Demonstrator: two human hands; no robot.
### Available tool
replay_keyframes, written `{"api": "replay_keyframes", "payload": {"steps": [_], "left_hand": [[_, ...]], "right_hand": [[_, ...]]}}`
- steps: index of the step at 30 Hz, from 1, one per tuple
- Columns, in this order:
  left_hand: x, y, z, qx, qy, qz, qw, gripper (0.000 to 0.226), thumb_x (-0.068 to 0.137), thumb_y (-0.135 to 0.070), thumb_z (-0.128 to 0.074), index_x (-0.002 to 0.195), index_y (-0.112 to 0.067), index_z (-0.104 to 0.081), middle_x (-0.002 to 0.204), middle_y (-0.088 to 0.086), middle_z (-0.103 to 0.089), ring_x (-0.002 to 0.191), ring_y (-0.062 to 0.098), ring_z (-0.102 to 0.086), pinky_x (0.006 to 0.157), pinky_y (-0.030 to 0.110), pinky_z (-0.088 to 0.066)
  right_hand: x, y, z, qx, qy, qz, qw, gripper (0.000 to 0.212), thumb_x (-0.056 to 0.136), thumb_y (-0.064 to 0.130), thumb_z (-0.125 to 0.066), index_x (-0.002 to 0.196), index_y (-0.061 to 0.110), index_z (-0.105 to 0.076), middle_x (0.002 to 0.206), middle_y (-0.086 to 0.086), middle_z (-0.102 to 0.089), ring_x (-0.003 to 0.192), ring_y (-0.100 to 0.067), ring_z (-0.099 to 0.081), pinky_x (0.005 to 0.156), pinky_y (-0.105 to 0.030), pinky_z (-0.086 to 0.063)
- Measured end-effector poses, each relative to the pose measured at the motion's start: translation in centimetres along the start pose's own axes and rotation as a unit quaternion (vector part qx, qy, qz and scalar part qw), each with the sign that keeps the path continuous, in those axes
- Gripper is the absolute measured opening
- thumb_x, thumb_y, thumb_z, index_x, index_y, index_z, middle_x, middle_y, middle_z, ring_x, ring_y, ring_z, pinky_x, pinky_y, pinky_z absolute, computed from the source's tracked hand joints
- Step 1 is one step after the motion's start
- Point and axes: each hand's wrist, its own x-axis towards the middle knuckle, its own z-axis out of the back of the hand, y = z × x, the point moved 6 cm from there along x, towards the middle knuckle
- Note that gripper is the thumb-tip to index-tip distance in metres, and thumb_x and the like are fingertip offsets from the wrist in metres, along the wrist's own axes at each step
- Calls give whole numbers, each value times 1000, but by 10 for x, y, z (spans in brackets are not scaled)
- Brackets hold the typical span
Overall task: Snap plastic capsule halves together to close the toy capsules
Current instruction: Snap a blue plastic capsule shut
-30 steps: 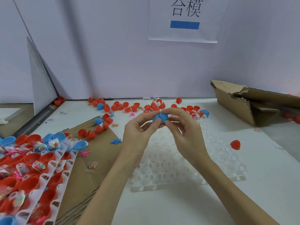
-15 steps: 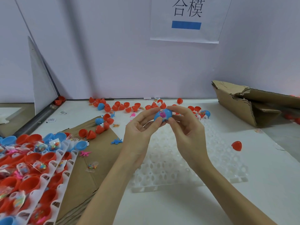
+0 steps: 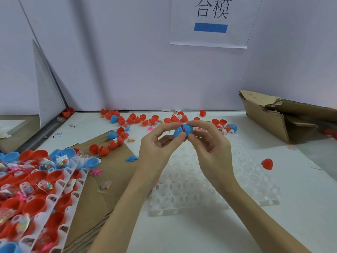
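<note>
Your bench (image 3: 300,207) carries everything, so take the white perforated tray (image 3: 209,187) at its middle as your landmark. To the left of that tray lie the racks of filled capsule halves (image 3: 32,189), red and blue cups with small toy packets sitting in them, resting partly on flat cardboard (image 3: 113,172); they seem set there so the next half is an easy reach. Beyond the tray, toward the wall, loose red halves (image 3: 138,119) are scattered, probably the stock of lids. To the tray's right and farther back sits a torn cardboard box (image 3: 273,115), and one stray red half (image 3: 267,163) lies just off the tray's right edge.

Above the tray's far edge you hold the blue capsule (image 3: 183,130) in the air between both hands. Your left hand (image 3: 156,150) pinches one half with thumb and fingertips, and your right hand (image 3: 209,143) pinches the other, so each grip is closed on the capsule. A gap with something pink inside shows at the seam, so the halves look not yet fully seated. Holding it by the ends lets you push the rims straight together; a tilted push could pinch the toy in the seam.
</note>
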Motion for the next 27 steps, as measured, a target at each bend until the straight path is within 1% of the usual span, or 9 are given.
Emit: {"api": "replay_keyframes", "payload": {"steps": [2, 5, 7, 11, 15, 18, 20, 24, 27], "left_hand": [[0, 0, 0, 0, 0, -2, 1000, 28, 88, -14, -81, 98, -40, -78, 108, -12, -77, 97, 14, -76, 82, 13, -55], [1, 3, -1, -14, 9, 11, 1000, 23, 90, -13, -80, 105, -29, -75, 111, -12, -75, 93, 18, -77, 81, 17, -57], [3, 6, 0, -24, 12, 19, 999, 22, 90, -13, -79, 108, -23, -71, 109, -13, -73, 92, 17, -76, 78, 20, -58], [5, 7, 1, -40, 24, 13, 999, 24, 87, -18, -75, 109, -16, -67, 107, -8, -69, 86, 18, -74, 75, 24, -58], [5, 5, 0, -13, 40, -15, 999, 25, 91, -16, -72, 115, -18, -63, 111, -6, -68, 86, 21, -73, 72, 25, -58], [4, 4, -1, 20, 61, -27, 998, 23, 97, -12, -67, 117, -22, -60, 114, -8, -66, 88, 18, -72, 71, 22, -57], [3, 3, -2, 24, 74, -28, 997, 21, 98, -14, -64, 117, -24, -60, 117, -8, -64, 88, 15, -70, 73, 23, -56], [4, 2, -3, -9, 82, -2, 997, 21, 95, -19, -62, 110, -33, -64, 115, -11, -64, 93, 9, -66, 73, 22, -53], [5, 6, 0, -28, 50, 21, 998, 19, 95, -19, -67, 111, -29, -67, 110, -10, -68, 96, 13, -71, 78, 24, -56]], "right_hand": [[-1, -1, 0, -6, -2, 0, 1000, 30, 95, 2, -66, 122, 15, -65, 121, 2, -70, 108, -15, -70, 92, -25, -57], [-2, -1, -1, -13, -1, 2, 1000, 30, 95, 2, -67, 123, 14, -65, 121, 1, -70, 107, -16, -70, 93, -29, -58], [-3, 2, -3, -14, 0, 9, 1000, 30, 95, 1, -66, 121, 17, -65, 120, 4, -70, 105, -15, -71, 91, -26, -58], [-6, 5, -7, -1, 10, 20, 1000, 32, 96, 0, -65, 119, 21, -65, 118, 6, -69, 105, -16, -70, 87, -21, -57], [-6, 4, -7, -9, 6, 25, 1000, 33, 96, 0, -64, 120, 23, -64, 118, 8, -68, 106, -16, -70, 87, -19, -55], [-6, 4, -6, -7, 6, 23, 1000, 33, 96, 1, -65, 119, 23, -64, 118, 9, -68, 105, -17, -70, 87, -20, -55], [-7, 4, -6, -6, 4, 21, 1000, 33, 95, 1, -65, 119, 23, -64, 118, 8, -68, 105, -16, -70, 87, -19, -55], [-8, 7, -8, -4, 7, 30, 1000, 33, 94, 1, -66, 118, 23, -63, 118, 6, -68, 105, -16, -69, 88, -17, -54], [-8, 8, -8, -9, 4, 39, 999, 32, 94, 1, -66, 119, 20, -63, 118, 3, -67, 105, -17, -69, 89, -18, -54]]}}
